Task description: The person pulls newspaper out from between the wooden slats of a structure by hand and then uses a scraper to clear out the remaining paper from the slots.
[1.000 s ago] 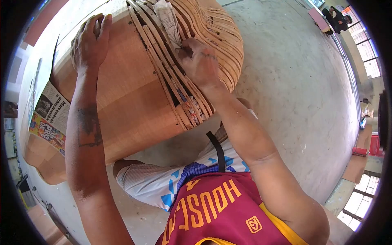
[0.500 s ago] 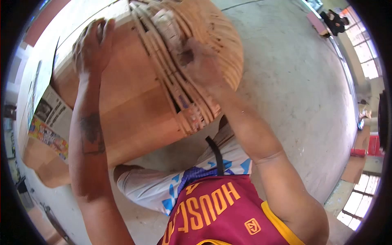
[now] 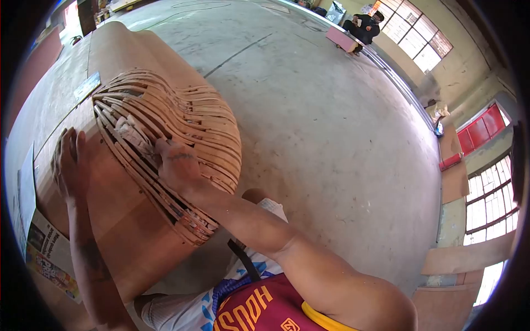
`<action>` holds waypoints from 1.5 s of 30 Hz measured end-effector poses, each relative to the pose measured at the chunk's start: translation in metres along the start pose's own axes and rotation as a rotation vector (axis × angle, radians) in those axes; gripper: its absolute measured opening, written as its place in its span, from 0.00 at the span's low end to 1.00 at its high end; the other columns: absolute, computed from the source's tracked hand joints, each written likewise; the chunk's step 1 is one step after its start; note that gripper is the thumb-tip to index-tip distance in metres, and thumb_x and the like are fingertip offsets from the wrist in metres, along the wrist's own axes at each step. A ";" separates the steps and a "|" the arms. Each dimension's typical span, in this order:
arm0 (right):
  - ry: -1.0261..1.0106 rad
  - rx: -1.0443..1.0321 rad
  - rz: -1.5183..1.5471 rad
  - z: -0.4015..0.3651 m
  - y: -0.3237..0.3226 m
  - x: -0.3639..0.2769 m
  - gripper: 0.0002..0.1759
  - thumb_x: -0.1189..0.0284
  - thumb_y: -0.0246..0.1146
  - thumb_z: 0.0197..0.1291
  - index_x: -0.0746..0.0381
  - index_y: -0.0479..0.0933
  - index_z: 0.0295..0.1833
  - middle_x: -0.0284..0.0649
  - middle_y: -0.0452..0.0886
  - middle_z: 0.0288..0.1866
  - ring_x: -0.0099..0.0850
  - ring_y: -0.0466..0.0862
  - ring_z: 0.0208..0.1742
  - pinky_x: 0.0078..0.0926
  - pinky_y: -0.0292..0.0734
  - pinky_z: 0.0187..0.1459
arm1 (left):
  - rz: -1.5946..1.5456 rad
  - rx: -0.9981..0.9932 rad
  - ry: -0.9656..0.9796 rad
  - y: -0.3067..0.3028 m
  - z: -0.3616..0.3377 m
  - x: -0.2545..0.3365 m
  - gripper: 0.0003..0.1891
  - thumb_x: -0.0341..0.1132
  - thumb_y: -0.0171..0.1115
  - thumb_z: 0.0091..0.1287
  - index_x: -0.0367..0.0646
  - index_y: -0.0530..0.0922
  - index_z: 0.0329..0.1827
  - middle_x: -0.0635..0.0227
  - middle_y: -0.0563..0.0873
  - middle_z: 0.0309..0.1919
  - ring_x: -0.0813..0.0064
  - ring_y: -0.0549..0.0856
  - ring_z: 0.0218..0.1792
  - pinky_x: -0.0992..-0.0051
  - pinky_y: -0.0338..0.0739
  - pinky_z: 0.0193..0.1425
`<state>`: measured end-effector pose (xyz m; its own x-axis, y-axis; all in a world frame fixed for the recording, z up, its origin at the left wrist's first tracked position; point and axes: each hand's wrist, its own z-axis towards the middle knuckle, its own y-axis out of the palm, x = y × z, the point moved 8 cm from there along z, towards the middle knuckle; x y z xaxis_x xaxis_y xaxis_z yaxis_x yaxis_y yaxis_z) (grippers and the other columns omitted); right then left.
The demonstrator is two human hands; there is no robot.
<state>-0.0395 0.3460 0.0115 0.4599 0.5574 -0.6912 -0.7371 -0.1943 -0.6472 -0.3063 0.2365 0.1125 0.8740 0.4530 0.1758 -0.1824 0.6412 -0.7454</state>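
A large curved brown form (image 3: 130, 193) stands before me, with a fan of thin curved strips (image 3: 212, 129) along its rounded side. My left hand (image 3: 70, 165) lies flat on the smooth brown surface, fingers extended. Over the strips, my right hand (image 3: 178, 164) is closed, its fingertips curled down near a gap between them; whatever they grip is hidden. Beside those fingers, a crumpled, pale paper-like wad (image 3: 132, 135) sits among the strips. Printed paper (image 3: 190, 220) shows between the strips at their near end.
Newspaper sheets (image 3: 49, 245) lie on the form's left side, near my left forearm. A concrete floor (image 3: 331, 149) spreads to the right. Far off, a person in dark clothes (image 3: 364, 27) sits near a pink box (image 3: 340, 38). Brown boards (image 3: 466, 256) stand along the right wall.
My view has swung to the right and up, so the form sits farther left and more floor shows. My left hand stays flat on the surface; my right hand remains at the strips.
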 end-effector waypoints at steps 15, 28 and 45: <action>-0.074 -0.033 0.129 -0.005 0.012 0.035 0.19 0.63 0.70 0.68 0.63 0.88 0.58 0.55 0.92 0.53 0.52 0.91 0.55 0.45 0.84 0.60 | 0.004 0.215 0.199 -0.011 0.003 0.023 0.16 0.51 0.68 0.73 0.47 0.83 0.41 0.60 0.89 0.44 0.53 0.89 0.51 0.49 0.80 0.59; -0.059 -0.153 0.005 0.011 -0.002 0.021 0.19 0.60 0.64 0.75 0.67 0.86 0.54 0.54 0.90 0.52 0.57 0.88 0.56 0.49 0.82 0.59 | -0.004 0.105 0.096 -0.023 0.003 0.027 0.19 0.55 0.65 0.77 0.48 0.86 0.53 0.53 0.89 0.64 0.50 0.86 0.67 0.51 0.76 0.72; -0.082 0.130 0.282 0.027 -0.007 0.001 0.14 0.68 0.75 0.69 0.64 0.81 0.52 0.51 0.91 0.40 0.50 0.92 0.43 0.43 0.84 0.47 | -0.003 0.102 0.053 -0.016 -0.001 0.021 0.26 0.59 0.62 0.80 0.48 0.86 0.65 0.55 0.88 0.69 0.54 0.84 0.72 0.55 0.70 0.81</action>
<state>-0.0472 0.3694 0.0236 0.1910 0.5606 -0.8057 -0.8894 -0.2484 -0.3837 -0.2844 0.2352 0.1272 0.8967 0.4192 0.1420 -0.2220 0.7036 -0.6751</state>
